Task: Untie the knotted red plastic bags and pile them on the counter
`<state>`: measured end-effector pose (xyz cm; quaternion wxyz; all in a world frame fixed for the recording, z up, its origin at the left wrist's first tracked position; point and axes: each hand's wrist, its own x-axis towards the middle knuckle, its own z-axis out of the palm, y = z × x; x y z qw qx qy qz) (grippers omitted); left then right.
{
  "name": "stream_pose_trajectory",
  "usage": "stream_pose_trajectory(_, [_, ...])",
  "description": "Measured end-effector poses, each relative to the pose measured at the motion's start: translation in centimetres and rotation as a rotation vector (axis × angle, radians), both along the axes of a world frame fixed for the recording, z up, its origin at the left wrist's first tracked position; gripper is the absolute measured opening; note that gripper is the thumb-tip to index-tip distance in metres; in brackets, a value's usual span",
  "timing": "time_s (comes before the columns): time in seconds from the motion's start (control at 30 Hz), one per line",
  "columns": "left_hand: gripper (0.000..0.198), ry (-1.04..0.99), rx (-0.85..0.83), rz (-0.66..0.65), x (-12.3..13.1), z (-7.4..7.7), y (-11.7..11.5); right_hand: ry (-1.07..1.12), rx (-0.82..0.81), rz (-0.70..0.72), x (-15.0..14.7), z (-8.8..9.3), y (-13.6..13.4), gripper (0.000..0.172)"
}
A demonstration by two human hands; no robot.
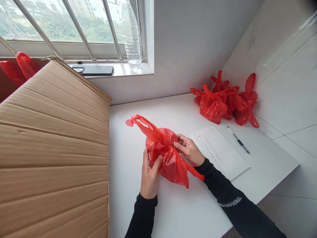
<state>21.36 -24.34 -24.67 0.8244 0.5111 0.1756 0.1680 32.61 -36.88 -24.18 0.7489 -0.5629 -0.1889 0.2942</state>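
Note:
A red plastic bag [170,168], knotted at its top, is held between my two hands above the white table. My left hand [150,172] grips its lower left side, thumb on the front and fingers behind. On the bag's right side, close to the knot, my right hand [189,150] pinches the plastic. One long handle loop sticks out to the upper left, and another end hangs toward my right sleeve. What the bag contains is hidden.
Several red tied bags [214,105] lie in the back right corner. A written sheet [218,152] and a pen [238,140] lie on the table [126,198]. At left stands a cardboard box [56,148] with red plastic inside. The sill holds a phone [96,70] and a bottle [131,39].

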Motion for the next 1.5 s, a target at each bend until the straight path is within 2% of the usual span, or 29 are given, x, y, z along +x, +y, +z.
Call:
stream_pose_trajectory(0.07, [0.056, -0.01, -0.024, -0.003, -0.1, 0.1, 0.1, 0.035, -0.008, 0.023, -0.1, 0.2, 0.1, 0.03])
stream_pose_trajectory(0.2, [0.068, -0.037, 0.05, 0.015, -0.3, 0.1, 0.3, 0.095, -0.032, 0.079, -0.3, 0.9, 0.2, 0.036])
stream_pose_trajectory(0.3, [0.063, -0.043, 0.058, 0.037, -0.2, 0.1, 0.4, 0.085, -0.029, 0.124, -0.3, 1.0, 0.1, 0.04])
stream_pose_trajectory(0.47, [0.054, -0.031, 0.026, -0.005, -0.2, -0.3, 0.7, -0.017, -0.067, 0.178, -0.1, 0.4, 0.0, 0.041])
stream_pose_trajectory(0.63, [0.058, 0.023, -0.053, 0.002, -0.2, -0.8, 0.9, -0.038, -0.04, 0.159, -0.1, 0.1, 0.2, 0.039])
stream_pose_trajectory(0.77, [0.059, 0.052, -0.07, 0.014, -0.2, -0.6, 0.7, -0.037, -0.021, 0.127, -0.2, 0.2, 0.2, 0.039])
stream_pose_trajectory(0.9, [0.053, 0.034, -0.001, 0.097, -0.3, 0.0, 0.5, 0.012, -0.111, 0.175, -0.3, 0.5, 0.0, 0.052])
stream_pose_trajectory(1.0, [0.052, 0.017, 0.028, 0.19, -0.4, 0.4, 0.4, -0.068, -0.165, 0.256, -0.4, 0.8, -0.1, 0.07])
stream_pose_trajectory(1.07, [0.052, 0.021, 0.029, 0.2, -0.5, 0.5, 0.4, -0.145, -0.157, 0.285, -0.6, 0.9, -0.1, 0.076])
stream_pose_trajectory(1.33, [0.065, 0.026, -0.045, 0.137, -0.5, 1.1, 0.3, -0.202, -0.144, 0.179, -0.9, 0.4, 0.4, 0.047])
stream_pose_trajectory(1.5, [0.081, 0.009, -0.027, 0.116, -0.3, 1.4, 0.0, -0.278, -0.219, 0.178, -1.0, 0.1, 0.4, 0.051])
